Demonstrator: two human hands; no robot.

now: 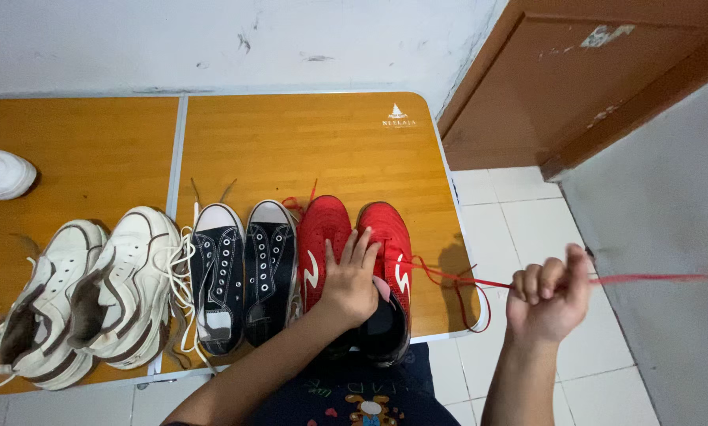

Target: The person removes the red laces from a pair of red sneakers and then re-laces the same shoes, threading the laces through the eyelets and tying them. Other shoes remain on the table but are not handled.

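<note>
Left hand [351, 282] rests open on the red shoes [356, 237]; right hand [549, 297], beside them, grips their red lace [464, 278] taut

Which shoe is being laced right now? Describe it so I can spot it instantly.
On the orange table, follow the row of shoes to its right end. It is the outermost red shoe, under the left hand, the only one with a red lace running to the right hand.

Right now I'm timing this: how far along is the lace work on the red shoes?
Done: cannot tell. In hand: the left hand steadies the red shoes while the right hand pulls the red lace sideways. Left: a lace loop hangs loose off the table edge.
</note>
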